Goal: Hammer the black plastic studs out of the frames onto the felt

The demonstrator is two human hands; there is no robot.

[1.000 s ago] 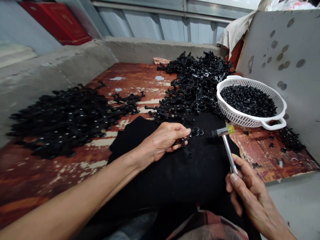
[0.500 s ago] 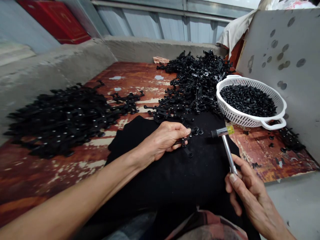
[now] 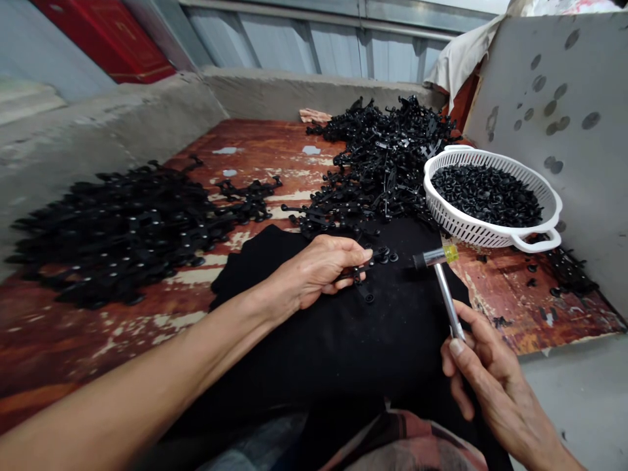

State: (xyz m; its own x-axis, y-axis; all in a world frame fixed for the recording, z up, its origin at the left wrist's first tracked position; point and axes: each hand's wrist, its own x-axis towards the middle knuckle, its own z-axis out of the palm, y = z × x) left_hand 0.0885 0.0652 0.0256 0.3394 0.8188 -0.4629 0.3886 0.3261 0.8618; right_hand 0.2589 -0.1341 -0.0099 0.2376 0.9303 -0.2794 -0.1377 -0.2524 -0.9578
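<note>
My left hand is closed in a pinch on a black jointed plastic part, just above the black cloth. One arm of that part, with a round end, sticks out below my fingers. A few small black round pieces lie beside my fingertips. To the right, my right hand is closed around the metal handle of a small mallet. The mallet's head has a yellow face and a dark face, and it is raised apart from the part.
A large heap of black parts lies at the back, another heap at the left. A white basket of small black pieces stands at the right, near a grey panel. A low concrete ledge bounds the worn wooden top.
My left hand has shifted slightly left, and the jointed part's lower arm has moved a little up and left with it. My right hand and the mallet stay nearly in place.
</note>
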